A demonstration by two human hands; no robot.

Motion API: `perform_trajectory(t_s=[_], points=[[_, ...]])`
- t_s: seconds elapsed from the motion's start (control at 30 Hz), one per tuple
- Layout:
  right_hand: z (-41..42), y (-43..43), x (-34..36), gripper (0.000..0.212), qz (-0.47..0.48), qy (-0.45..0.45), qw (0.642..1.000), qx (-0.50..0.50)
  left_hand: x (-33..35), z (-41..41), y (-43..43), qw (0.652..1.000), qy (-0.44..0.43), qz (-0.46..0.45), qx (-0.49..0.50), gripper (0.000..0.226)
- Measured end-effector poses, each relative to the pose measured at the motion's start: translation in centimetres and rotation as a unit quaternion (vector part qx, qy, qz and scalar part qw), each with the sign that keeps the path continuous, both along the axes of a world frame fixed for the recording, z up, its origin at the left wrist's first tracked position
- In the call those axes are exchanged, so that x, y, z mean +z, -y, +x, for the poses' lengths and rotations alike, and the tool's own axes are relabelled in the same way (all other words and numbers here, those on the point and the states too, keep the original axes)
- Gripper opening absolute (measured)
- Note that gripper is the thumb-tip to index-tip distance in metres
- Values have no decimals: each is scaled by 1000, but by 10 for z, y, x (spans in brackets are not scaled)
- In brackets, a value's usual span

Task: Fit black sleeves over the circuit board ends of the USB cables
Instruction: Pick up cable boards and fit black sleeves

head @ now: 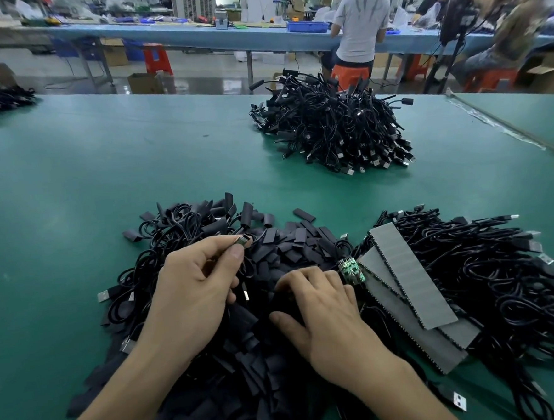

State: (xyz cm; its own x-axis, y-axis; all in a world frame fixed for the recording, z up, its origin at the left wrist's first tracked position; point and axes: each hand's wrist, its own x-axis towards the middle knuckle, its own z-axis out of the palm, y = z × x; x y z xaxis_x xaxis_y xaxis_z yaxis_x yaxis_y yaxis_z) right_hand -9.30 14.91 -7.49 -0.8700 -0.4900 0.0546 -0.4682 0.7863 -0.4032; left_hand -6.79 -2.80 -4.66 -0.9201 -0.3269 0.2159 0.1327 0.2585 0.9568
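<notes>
Grey ridged strips [411, 276] across cables [489, 260], beside loose black sleeves [238, 376]

Left hand [193, 291] pinches circuit board [242, 240]; right hand [322, 308] on sleeves [272, 262].

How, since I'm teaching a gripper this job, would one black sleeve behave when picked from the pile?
Probably light and floppy: the black sleeves lie flattened and bent in a loose heap. Being flat, one is unlikely to roll. Neighbours may drag along, since they overlap thickly under the right hand.

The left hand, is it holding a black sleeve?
No, the left hand pinches a bare circuit board end between thumb and forefinger.
</notes>
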Motion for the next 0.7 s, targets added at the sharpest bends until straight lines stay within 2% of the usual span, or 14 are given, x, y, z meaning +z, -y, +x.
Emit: perform_trajectory(t_s=[0.1, 0.17, 0.23, 0.4, 0.53, 0.7], points=[[-3, 2, 3, 63, -56, 71, 995, -32, 1, 0, -1, 1000, 1, 11, 1, 19], [-4, 2, 7, 73, -112, 114, 985, -65, 2, 0, -2, 1000, -2, 13, -2, 19], [-4, 2, 7, 66, -129, 128, 980, -77, 3, 0, -3, 1000, -7, 18, -5, 19], [-3, -1, 8, 32, -101, 84, 988, -83, 4, 0, -3, 999, -14, 44, -10, 22], [-2, 1, 10, 25, -61, 47, 995, -69, 5, 0, -5, 998, -11, 56, -22, 25], [1, 3, 14, 23, -124, -9, 990, -65, 6, 2, -6, 998, -14, 51, -17, 23]])
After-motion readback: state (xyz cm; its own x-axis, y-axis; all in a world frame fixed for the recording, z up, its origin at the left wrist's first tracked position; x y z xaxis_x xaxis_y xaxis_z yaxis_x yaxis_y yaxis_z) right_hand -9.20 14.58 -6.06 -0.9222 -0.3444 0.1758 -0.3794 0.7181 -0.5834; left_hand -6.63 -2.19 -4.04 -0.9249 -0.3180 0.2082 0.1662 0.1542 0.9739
